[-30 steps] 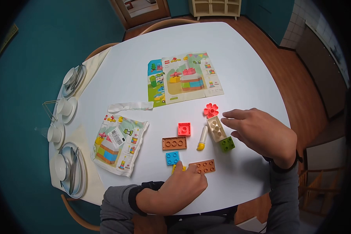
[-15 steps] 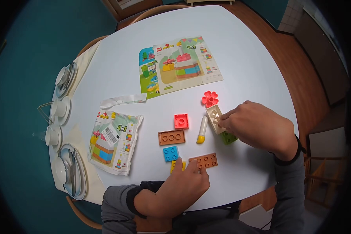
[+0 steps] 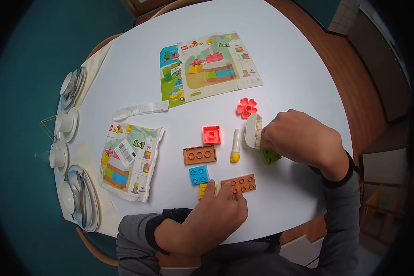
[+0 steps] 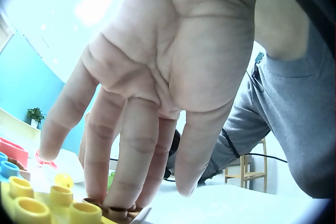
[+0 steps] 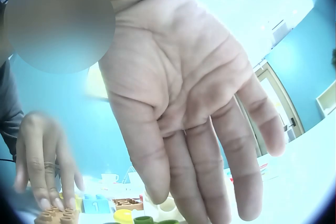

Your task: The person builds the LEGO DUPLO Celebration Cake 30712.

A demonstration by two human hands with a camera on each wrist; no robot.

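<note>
My right hand (image 3: 303,138) grips a cream brick (image 3: 253,132), which stands tipped on its side with its hollow towards the fingers. Beside it are a green brick (image 3: 271,156), partly covered by the hand, and a red flower piece (image 3: 247,108). My left hand (image 3: 216,211) rests its fairly straight fingertips on a brown studded brick (image 3: 247,183). Close to its index finger lies a yellow brick (image 4: 60,198). A blue brick (image 3: 198,175), a hollow-side-up brown brick (image 3: 199,155), a red brick (image 3: 211,135) and a white stick with a yellow end (image 3: 235,147) lie between the hands.
A printed toy packet (image 3: 131,161) and a torn strip (image 3: 140,110) lie at left. An instruction sheet (image 3: 221,69) is spread at the back. Plates (image 3: 94,214) and cups (image 3: 66,122) line the table's left edge.
My right hand has moved onto the cream brick and tipped it from hollow-side-up onto its side. The left hand stays at the brown brick. The head view has shifted slightly.
</note>
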